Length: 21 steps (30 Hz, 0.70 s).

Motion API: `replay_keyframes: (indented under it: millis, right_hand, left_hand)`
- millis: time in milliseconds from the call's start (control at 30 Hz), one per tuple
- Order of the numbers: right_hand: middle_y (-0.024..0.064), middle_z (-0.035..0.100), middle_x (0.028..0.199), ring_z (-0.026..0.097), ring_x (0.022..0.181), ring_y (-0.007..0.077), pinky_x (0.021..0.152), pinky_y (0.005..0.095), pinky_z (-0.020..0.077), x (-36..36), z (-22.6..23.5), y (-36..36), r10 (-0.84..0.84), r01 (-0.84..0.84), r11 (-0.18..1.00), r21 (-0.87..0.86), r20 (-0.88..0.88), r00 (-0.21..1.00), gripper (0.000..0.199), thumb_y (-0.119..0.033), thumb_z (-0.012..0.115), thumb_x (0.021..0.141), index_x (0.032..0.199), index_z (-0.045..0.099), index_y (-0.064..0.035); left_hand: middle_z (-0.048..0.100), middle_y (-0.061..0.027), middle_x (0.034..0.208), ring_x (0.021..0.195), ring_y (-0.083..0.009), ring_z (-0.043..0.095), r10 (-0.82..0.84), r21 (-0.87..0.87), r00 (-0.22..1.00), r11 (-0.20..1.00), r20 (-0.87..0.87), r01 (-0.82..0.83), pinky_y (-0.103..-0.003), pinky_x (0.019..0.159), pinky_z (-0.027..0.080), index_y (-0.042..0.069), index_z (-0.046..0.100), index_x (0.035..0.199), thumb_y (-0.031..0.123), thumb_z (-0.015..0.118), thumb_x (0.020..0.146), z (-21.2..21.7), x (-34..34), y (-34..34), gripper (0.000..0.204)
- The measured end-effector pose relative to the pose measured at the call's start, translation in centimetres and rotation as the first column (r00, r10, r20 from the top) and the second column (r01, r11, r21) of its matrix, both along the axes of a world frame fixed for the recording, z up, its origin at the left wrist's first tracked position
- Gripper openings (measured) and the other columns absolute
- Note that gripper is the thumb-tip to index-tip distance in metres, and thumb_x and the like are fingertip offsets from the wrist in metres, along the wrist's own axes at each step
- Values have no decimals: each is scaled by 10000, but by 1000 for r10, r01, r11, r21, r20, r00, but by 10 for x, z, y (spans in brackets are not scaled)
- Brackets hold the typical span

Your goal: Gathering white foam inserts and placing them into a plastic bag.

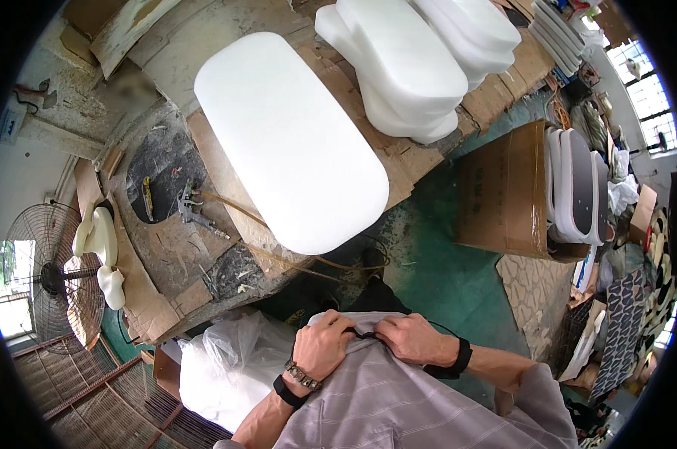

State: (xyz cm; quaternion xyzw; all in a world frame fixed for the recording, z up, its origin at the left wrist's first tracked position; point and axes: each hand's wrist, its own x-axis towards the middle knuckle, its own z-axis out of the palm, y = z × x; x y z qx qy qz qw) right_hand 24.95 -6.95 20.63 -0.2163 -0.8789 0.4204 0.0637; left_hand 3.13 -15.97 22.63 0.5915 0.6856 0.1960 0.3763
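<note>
Both my hands are closed close to my body, at the front hem of my grey striped shirt [353,389]. A short dark strap [364,334] runs from one hand to the other along the hem. My left hand [325,343], with a metal watch and a black band on its wrist, pinches the strap's left end. Its right end is in the curled fingers of my right hand [413,337], which also has a black wristband. Beyond them, a white rounded foam pad [293,142] lies flat on the cardboard-covered workbench [155,258], apart from both hands.
Stacked white foam pads [409,67] stand at the bench's far right. A spray gun [192,208] with a brown hose lies left of the big pad. An open carton [503,191] holds more pads at right. A fan [52,277] and a plastic bag [230,359] are at left.
</note>
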Motion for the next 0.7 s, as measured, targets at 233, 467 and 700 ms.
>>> replay_keyframes:
  millis: [233, 467, 700]
  right_hand:
    - [131, 672, 796, 687, 668, 311, 544, 408, 553, -4, 5, -1, -39, 38, 997, 65, 20, 999, 115, -98, 675, 892, 921, 630, 4]
    - [125, 669, 794, 696, 666, 293, 534, 389, 552, -7, 4, 9, -10, 17, 980, 199, -39, 999, 117, -100, 665, 867, 898, 581, -24]
    - [99, 649, 815, 698, 690, 257, 561, 364, 548, -8, 1, 13, 104, -103, 948, 301, 15, 994, 136, -120, 639, 840, 934, 578, -42]
  left_hand:
    - [745, -115, 1026, 819, -212, 710, 153, -99, 941, 987, 302, -129, -308, 692, 543, 45, 777, 1134, 99, 834, 783, 28, -21, 6, 360]
    - [765, -127, 1018, 766, -238, 706, -35, -30, 921, 998, 388, 50, -322, 670, 550, 45, 793, 1062, 189, 817, 852, -11, -2, 14, 256]
    - [773, -114, 1062, 864, -202, 722, 62, -310, 840, 942, 539, 130, -328, 786, 566, 7, 726, 1189, 269, 754, 944, -27, -4, 19, 360]
